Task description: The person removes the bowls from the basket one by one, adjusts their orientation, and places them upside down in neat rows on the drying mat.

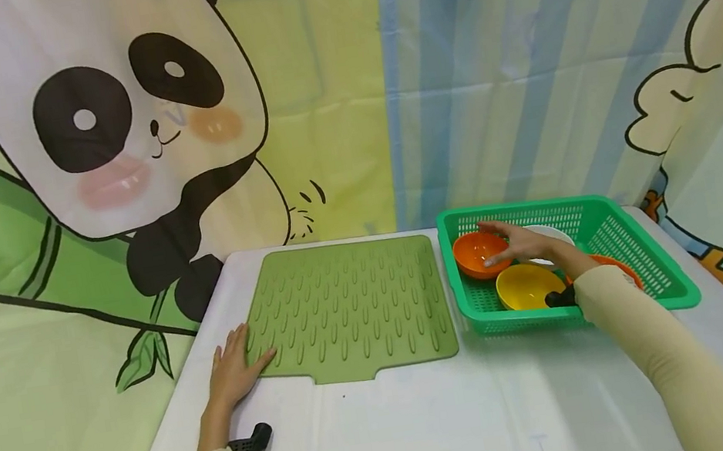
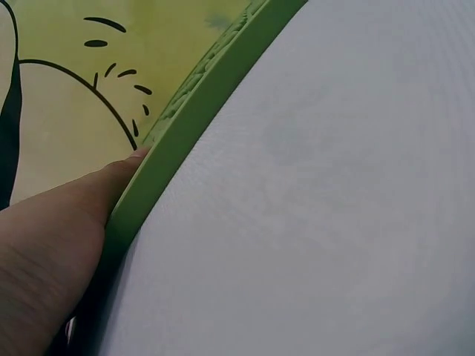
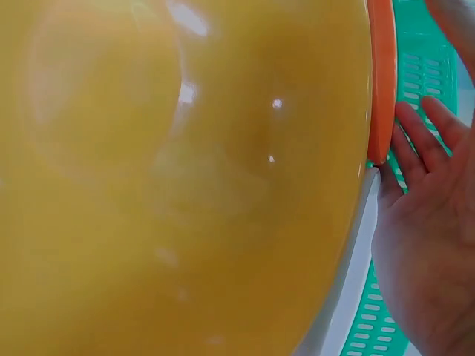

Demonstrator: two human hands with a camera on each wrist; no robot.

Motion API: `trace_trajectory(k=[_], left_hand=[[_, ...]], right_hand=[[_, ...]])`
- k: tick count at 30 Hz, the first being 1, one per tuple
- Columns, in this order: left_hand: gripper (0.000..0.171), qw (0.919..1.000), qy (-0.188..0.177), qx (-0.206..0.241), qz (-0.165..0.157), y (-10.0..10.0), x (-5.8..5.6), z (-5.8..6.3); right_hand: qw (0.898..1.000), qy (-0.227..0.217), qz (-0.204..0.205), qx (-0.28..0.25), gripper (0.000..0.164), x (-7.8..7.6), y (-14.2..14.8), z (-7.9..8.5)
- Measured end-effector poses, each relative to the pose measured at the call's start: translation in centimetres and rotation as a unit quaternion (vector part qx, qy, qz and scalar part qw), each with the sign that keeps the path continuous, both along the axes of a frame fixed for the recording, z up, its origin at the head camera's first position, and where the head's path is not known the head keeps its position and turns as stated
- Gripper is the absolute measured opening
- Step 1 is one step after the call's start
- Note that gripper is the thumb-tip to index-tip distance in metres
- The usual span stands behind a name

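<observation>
A green ribbed drying mat [image 1: 348,305] lies on the table. My left hand [image 1: 232,373] rests spread on its near left corner; in the left wrist view the thumb [image 2: 111,182] lies along the mat's edge. Over a green basket [image 1: 665,285] at the right, my right hand [image 1: 518,241] reaches to an orange bowl [image 1: 474,255], thumb and fingers apart across its rim. The right wrist view shows the fingers [image 3: 423,137] fairly straight beside the orange rim [image 3: 381,81]. A yellow bowl [image 1: 528,286] sits just nearer and fills most of that view.
Also in the basket are a white dish [image 1: 548,235] and another orange piece [image 1: 613,266], both partly hidden by the right arm. The white table [image 1: 420,427] stretches in front of the mat. A printed curtain [image 1: 329,105] hangs right behind.
</observation>
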State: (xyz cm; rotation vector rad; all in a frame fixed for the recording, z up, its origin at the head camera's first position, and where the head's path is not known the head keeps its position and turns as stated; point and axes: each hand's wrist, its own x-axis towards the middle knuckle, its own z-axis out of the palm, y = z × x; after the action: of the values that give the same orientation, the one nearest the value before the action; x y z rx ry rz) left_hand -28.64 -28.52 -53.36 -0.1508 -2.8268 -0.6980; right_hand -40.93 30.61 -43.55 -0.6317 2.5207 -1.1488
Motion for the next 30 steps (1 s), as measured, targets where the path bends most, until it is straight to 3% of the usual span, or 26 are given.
trace_trajectory(k=[10,17,30], left_hand=[[0.089,1.0000,0.003,0.002,0.005,0.21,-0.08,-0.05],[0.091,1.0000,0.000,0.000,0.004,-0.08,-0.06,0.08],[0.092,0.9999,-0.009,0.003,0.004,-0.13,-0.17,0.02]], right_hand=[[0.999,0.010,-0.003,0.038,0.095,0.15,-0.28,-0.28],[0.994,0.058,0.009,0.095,0.103,0.16,-0.79,-0.19],[0.995,0.049,-0.004,0.087,0.107,0.01,-0.83,-0.35]])
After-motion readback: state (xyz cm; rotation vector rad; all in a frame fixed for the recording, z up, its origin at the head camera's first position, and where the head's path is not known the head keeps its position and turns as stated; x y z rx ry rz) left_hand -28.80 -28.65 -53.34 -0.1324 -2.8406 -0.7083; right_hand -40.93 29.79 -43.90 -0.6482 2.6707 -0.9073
